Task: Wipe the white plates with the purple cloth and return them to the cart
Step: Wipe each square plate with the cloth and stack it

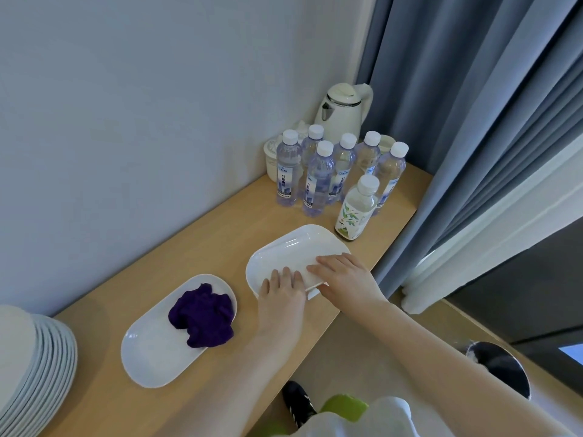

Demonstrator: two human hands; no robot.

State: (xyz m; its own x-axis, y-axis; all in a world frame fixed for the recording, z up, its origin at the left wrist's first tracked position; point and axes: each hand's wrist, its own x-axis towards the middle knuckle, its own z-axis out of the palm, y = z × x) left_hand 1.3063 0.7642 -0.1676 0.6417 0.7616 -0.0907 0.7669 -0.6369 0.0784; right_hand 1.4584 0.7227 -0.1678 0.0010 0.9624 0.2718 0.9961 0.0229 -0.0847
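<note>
Resting on the near end of a white plate point(293, 253) by the counter's point(189, 241) front edge, the left hand point(282, 294) and right hand point(345, 275) lay flat, fingers straight, gripping nothing. The purple cloth point(203, 315) sat bunched on a second plate point(157, 348) to their left, nearer the left hand; that plate's long axis ran diagonally from the front edge toward the wall.
</note>
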